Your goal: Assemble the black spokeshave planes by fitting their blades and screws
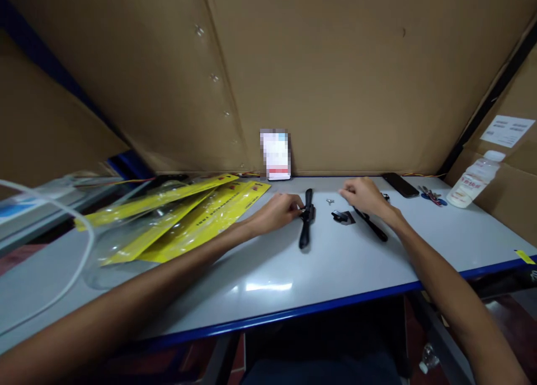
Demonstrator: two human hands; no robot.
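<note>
My left hand (287, 207) is closed on the middle of a black spokeshave (305, 231), its two handles pointing away from and toward me. My right hand (361, 196) is raised a little over the table with its fingers pinched together; whatever is between them is too small to make out. Beneath that hand and wrist lies a second black spokeshave (375, 227), partly covered. Between the hands are small flat black metal parts (343, 217), one with a dark plate. Just behind them are small silver screws (329, 201).
Yellow-carded clear plastic packages (201, 222) are piled at left, near a white cable (90, 245). A lit phone (278, 155) leans on the cardboard wall (335, 83). A dark phone (400, 185), keys (432, 196) and a bottle (476, 181) are at right. The table has a blue front edge (293, 317).
</note>
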